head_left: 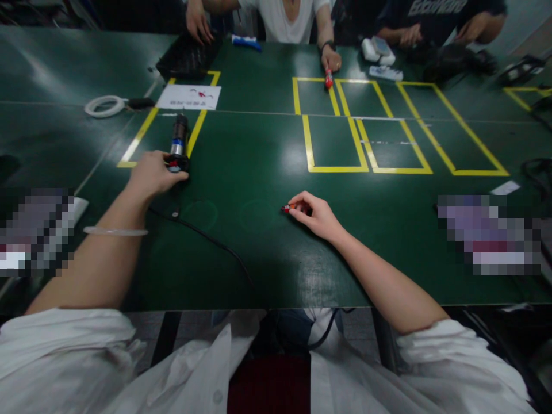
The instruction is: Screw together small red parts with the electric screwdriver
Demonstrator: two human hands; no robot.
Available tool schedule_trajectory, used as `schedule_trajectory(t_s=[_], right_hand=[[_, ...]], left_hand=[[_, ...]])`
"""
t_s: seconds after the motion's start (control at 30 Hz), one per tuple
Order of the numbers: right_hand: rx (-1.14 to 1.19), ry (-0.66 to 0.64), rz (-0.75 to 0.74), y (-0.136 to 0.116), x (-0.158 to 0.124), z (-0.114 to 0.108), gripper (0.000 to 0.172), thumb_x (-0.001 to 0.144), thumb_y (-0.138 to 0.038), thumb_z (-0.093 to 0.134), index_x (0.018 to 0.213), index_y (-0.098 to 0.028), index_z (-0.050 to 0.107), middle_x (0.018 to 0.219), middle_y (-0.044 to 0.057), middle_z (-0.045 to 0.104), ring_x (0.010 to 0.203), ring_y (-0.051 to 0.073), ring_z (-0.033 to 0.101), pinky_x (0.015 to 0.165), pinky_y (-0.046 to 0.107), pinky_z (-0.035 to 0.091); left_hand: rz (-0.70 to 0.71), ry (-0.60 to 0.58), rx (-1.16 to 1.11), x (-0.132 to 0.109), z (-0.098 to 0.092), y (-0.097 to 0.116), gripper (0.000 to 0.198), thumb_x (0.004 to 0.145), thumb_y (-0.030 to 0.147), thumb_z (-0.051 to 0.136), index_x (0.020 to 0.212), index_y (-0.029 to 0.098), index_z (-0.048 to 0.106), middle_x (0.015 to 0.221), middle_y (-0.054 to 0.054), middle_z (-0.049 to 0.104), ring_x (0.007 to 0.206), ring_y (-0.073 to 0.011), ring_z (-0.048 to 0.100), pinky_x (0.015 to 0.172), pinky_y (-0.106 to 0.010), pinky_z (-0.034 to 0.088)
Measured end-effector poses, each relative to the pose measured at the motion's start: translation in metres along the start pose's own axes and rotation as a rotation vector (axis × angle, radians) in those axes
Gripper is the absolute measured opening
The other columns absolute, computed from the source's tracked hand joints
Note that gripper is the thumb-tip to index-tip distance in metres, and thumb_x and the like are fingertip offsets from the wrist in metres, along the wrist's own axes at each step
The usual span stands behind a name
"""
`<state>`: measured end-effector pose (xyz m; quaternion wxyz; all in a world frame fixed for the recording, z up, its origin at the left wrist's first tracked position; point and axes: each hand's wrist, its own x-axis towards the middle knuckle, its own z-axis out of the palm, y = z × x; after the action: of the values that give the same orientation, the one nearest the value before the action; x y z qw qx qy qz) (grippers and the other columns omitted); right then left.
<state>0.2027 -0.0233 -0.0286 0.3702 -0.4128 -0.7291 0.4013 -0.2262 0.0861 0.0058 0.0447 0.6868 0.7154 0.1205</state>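
On the left, my left hand (155, 172) grips the near end of a dark cylindrical tool (179, 135) with a blue and silver band and a thin tip at its far end. The tool lies inside a yellow-taped outline, below a white printed sheet (190, 97). Near the middle of the green table, my right hand (317, 214) is closed around a small red and black object (286, 209). Only its dark tip and part of its red body show; the fingers cover the rest. A black cable (207, 234) runs from near my left wrist toward the table's front edge.
Several yellow tape outlines (338, 169) mark the table (259, 270). Across it, a person's hand (331, 58) holds a red object (329, 79); their other hand is at a black tray (190, 57). A white cable coil (104, 106) lies left. Pixelated areas flank me.
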Motion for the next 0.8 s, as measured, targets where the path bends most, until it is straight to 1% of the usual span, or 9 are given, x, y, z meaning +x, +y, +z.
schedule_trajectory(t_s=[0.03,0.1,0.17,0.23,0.33,0.47,0.57,0.67,0.8], right_hand=[[0.004,0.002,0.004,0.000,0.000,0.000,0.015,0.087,-0.029,0.064,0.098,-0.019,0.062,0.073,-0.002,0.059,0.061,0.011,0.051,0.061,0.025,0.042],[0.015,0.002,0.012,0.001,0.000,0.000,0.016,0.086,-0.028,0.065,0.098,-0.019,0.062,0.073,-0.002,0.058,0.061,0.011,0.051,0.060,0.025,0.042],[0.024,0.005,0.019,0.001,0.001,0.000,0.016,0.086,-0.028,0.065,0.099,-0.019,0.062,0.073,-0.002,0.058,0.061,0.011,0.051,0.060,0.025,0.041],[0.033,0.005,0.020,0.002,0.001,0.001,0.016,0.085,-0.028,0.065,0.099,-0.019,0.062,0.073,-0.002,0.058,0.061,0.011,0.051,0.060,0.025,0.041],[0.046,0.012,0.013,0.004,0.001,0.001,0.017,0.085,-0.027,0.065,0.099,-0.020,0.061,0.073,-0.002,0.057,0.061,0.011,0.051,0.060,0.025,0.042],[0.056,0.036,0.011,0.007,0.001,0.001,0.017,0.086,-0.028,0.066,0.100,-0.021,0.060,0.075,-0.002,0.059,0.064,0.012,0.053,0.060,0.026,0.043],[0.045,0.073,-0.001,0.006,0.001,0.000,0.015,0.086,-0.029,0.066,0.098,-0.021,0.061,0.082,0.001,0.061,0.068,0.013,0.056,0.061,0.026,0.045],[0.032,0.122,-0.023,0.005,0.001,-0.001,0.013,0.085,-0.027,0.066,0.095,-0.020,0.061,0.089,0.002,0.062,0.072,0.014,0.058,0.061,0.027,0.046],[-0.002,0.114,-0.019,0.007,0.001,-0.001,0.013,0.083,-0.026,0.067,0.093,-0.020,0.060,0.080,0.000,0.059,0.066,0.013,0.055,0.061,0.027,0.045]], left_hand=[[-0.022,-0.010,0.025,-0.006,0.002,0.011,0.069,0.071,0.042,0.079,0.123,0.000,0.062,0.096,-0.012,0.061,0.086,-0.0226,0.055,0.087,-0.046,0.051],[-0.078,-0.028,0.080,-0.018,0.005,0.036,0.075,0.071,0.046,0.077,0.130,0.003,0.060,0.116,-0.018,0.060,0.097,-0.0284,0.058,0.089,-0.048,0.050],[-0.028,-0.038,0.075,-0.031,0.007,0.061,0.077,0.072,0.049,0.076,0.132,0.004,0.058,0.124,-0.021,0.057,0.104,-0.0324,0.059,0.092,-0.049,0.050],[0.035,-0.040,0.073,-0.045,0.010,0.086,0.075,0.074,0.050,0.073,0.133,0.006,0.057,0.126,-0.021,0.056,0.109,-0.0340,0.059,0.095,-0.048,0.050],[0.122,-0.057,0.090,-0.065,0.015,0.121,0.069,0.077,0.049,0.068,0.133,0.009,0.056,0.126,-0.019,0.057,0.114,-0.0341,0.058,0.097,-0.045,0.050],[0.225,-0.087,0.100,-0.091,0.021,0.166,0.067,0.080,0.048,0.064,0.134,0.011,0.052,0.127,-0.017,0.055,0.115,-0.0337,0.057,0.094,-0.044,0.051],[0.293,-0.107,0.082,-0.109,0.024,0.195,0.060,0.082,0.045,0.062,0.130,0.012,0.052,0.126,-0.017,0.055,0.114,-0.0328,0.056,0.090,-0.042,0.053],[0.343,-0.119,0.065,-0.122,0.025,0.217,0.051,0.084,0.042,0.061,0.124,0.013,0.053,0.124,-0.016,0.056,0.112,-0.0315,0.056,0.085,-0.040,0.054],[0.390,-0.130,0.052,-0.134,0.025,0.234,0.047,0.086,0.040,0.059,0.123,0.012,0.052,0.124,-0.016,0.056,0.111,-0.0302,0.055,0.082,-0.038,0.054]])
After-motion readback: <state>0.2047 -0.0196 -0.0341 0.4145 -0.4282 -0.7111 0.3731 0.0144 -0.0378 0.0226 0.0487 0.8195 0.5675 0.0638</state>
